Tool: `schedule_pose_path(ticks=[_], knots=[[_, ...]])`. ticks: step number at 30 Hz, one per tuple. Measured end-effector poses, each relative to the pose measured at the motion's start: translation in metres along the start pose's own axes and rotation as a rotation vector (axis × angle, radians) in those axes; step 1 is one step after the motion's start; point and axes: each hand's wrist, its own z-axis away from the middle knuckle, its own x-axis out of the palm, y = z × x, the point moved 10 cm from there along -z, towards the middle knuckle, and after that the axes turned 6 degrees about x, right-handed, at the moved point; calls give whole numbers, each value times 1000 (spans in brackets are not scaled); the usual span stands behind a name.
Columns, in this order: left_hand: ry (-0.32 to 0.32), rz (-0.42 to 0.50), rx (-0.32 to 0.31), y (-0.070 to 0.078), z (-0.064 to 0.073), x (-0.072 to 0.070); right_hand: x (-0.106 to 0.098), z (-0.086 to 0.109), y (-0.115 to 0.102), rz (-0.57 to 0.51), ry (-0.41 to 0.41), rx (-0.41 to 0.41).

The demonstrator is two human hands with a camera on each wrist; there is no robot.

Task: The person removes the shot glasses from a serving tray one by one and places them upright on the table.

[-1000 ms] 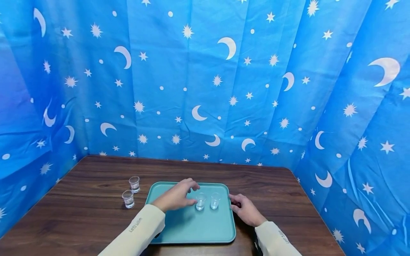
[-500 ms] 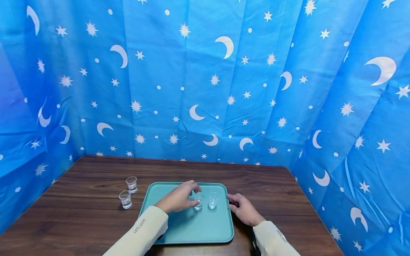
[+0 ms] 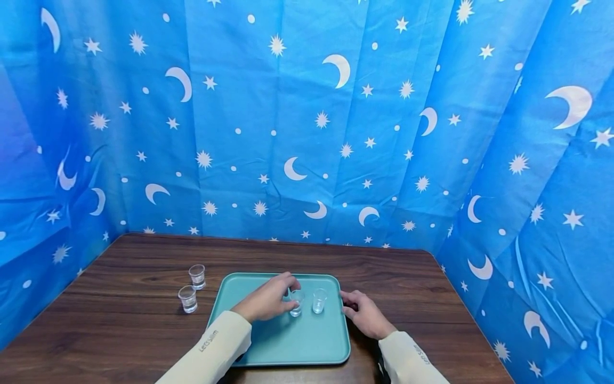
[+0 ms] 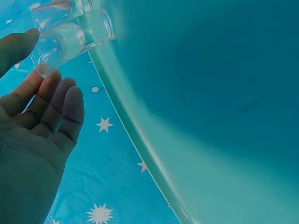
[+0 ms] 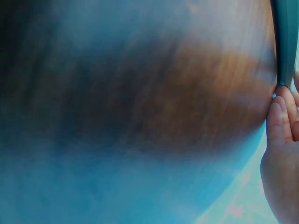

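On a teal tray [image 3: 297, 346], two small clear shot glasses stand side by side. My left hand [image 3: 268, 300] reaches over the tray and pinches the nearer one, the left shot glass [image 3: 297, 308], between thumb and fingertips. The left wrist view has the thumb and index finger at the rim of this shot glass [image 4: 70, 43], its other fingers loosely extended. Just right of it is the second shot glass [image 3: 318, 302], untouched. My right hand [image 3: 366, 316] touches the tray's right edge with its fingertips; in the right wrist view they meet the rim [image 5: 286, 42].
Two more shot glasses, one behind [image 3: 197, 276] and one in front [image 3: 188, 300], stand on the dark wooden table [image 3: 120, 320] left of the tray. A blue curtain [image 3: 307, 133] with moons and stars encloses the table's back and sides.
My left hand has come from beside the left shot glass to take hold of it, with the fingers drawing closer. My right hand stays at the tray's edge. The head view has shifted slightly.
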Motion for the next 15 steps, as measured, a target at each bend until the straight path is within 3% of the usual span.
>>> schedule_pose_path(ticks=[7,15], knots=[[20,-13,12,-1,5,-5,0,2,-2,-5,-8,6],[58,-22,29,-4,20,-24,0,2,-2,-10,-7,3]])
